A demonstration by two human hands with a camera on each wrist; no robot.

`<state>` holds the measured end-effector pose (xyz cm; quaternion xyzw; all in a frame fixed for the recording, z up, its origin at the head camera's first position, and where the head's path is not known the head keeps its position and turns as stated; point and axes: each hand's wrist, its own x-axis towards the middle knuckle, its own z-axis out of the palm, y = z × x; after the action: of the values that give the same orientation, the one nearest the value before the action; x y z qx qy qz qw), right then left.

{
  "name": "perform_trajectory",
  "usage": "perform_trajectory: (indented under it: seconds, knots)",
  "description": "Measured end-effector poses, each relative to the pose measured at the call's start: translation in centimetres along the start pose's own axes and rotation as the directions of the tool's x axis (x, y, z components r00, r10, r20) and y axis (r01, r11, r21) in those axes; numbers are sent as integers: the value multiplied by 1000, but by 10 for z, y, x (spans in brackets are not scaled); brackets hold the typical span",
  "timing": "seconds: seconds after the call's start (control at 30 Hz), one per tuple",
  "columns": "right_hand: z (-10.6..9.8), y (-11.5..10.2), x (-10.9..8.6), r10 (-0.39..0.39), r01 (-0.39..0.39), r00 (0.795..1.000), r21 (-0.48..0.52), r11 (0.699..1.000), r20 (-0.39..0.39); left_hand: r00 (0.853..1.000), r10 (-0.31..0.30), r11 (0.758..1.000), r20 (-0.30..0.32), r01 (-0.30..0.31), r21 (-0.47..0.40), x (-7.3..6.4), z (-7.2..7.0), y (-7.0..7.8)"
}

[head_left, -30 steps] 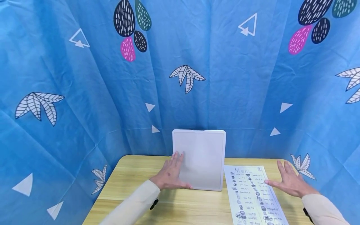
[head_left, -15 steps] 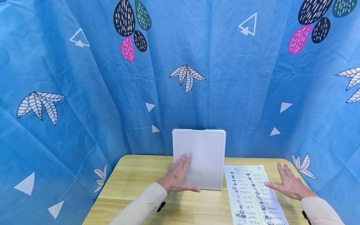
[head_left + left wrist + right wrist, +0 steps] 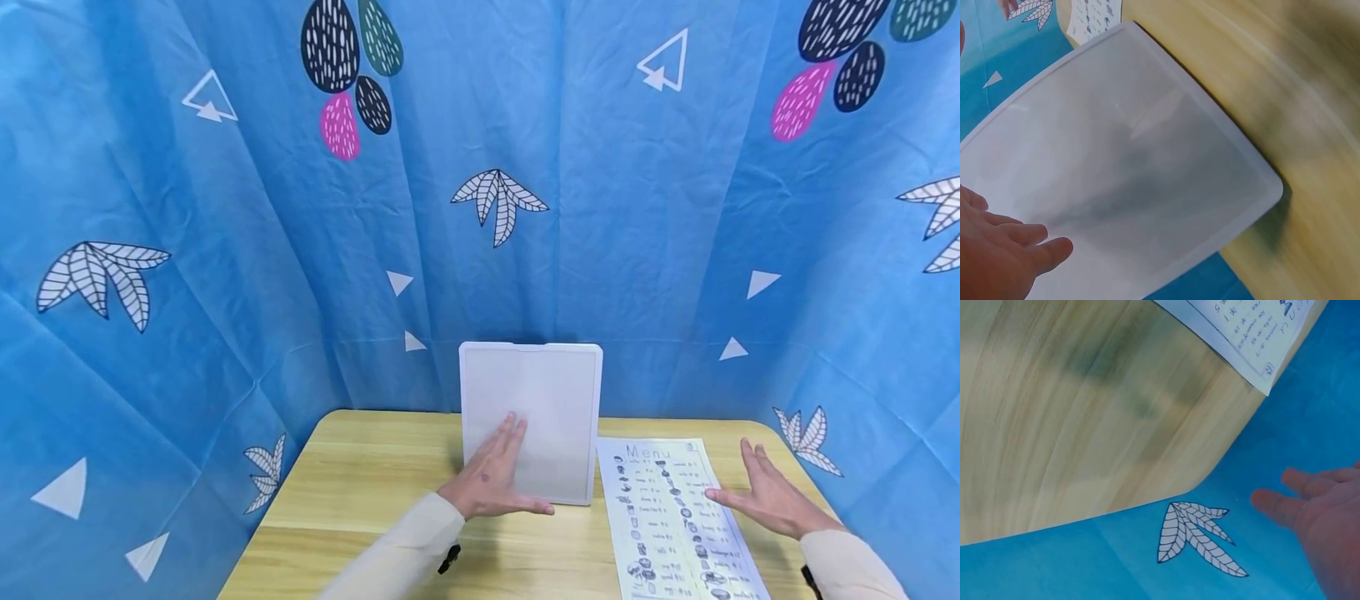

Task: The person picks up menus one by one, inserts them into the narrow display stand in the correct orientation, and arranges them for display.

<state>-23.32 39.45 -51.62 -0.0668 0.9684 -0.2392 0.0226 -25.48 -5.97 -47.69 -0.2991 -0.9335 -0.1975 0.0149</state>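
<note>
Left grip point(image 3: 497, 477) right in front of a thin, squarish white panel point(image 3: 558, 392) with raised rim, pale grey face, shallow notch in top edge. Standing upright at far side of a pale yellow wood-grain bench point(image 3: 360, 475), just before a blue printed fabric curtain point(image 3: 555, 292). From left grip: most of panel face up and to the right, part of lower left covered in head view. Fingers straight, aimed up across face; thumb out rightward by bottom edge; nothing held. Fingertips over face in left wrist view too; contact not confirmable. Long axis of panel hard to call, sides nearly equal to the eye. Left grip clearly nearer to panel than right grip point(image 3: 772, 500). Right grip off at bench's right side, fingers extended, thumb spread leftward, nothing held. Nearest there: a flat white paper sheet point(image 3: 652, 517), headed "Menu", with columns of small dark drawings and text, on bench just right of panel, between panel and right grip. Long axis of sheet front to back, near end slanting rightward, cut off by frame. Right thumb tip over sheet's right edge in head view; touching or just above, can't tell. Cream sleeves point(image 3: 408, 537) on both arms.
</note>
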Motion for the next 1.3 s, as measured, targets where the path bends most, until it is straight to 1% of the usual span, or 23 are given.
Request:
perform_trajectory:
  seconds: [0.1,0.33,0.57,0.7,0.9,1.03,1.2,1.3]
  knots:
    - [3,1,0,3,-3,1000,33,999,2,1000,-6,1000,-19,6,-17,2,6,4]
    - [9,5,3,-1,1,1000,78,997,3,999,-31,993,-43,26,-113,6,22,15]
    - [12,8,7,7,-9,1000,87,996,18,998,-33,985,-53,23,-173,11,37,23]
    - [14,9,7,14,-16,1000,98,995,16,997,-49,979,-62,35,-201,11,45,27]
    - [19,12,6,41,-45,998,104,994,40,995,-79,963,-62,61,-262,13,58,33]
    - [19,13,6,49,-55,997,110,992,59,994,-97,956,-56,77,-284,17,65,37]
    - [21,15,7,89,-101,991,117,988,101,993,-105,948,-45,87,-305,20,75,41]
    - [23,17,7,121,-137,984,125,983,128,994,-104,949,-43,86,-302,20,81,43]
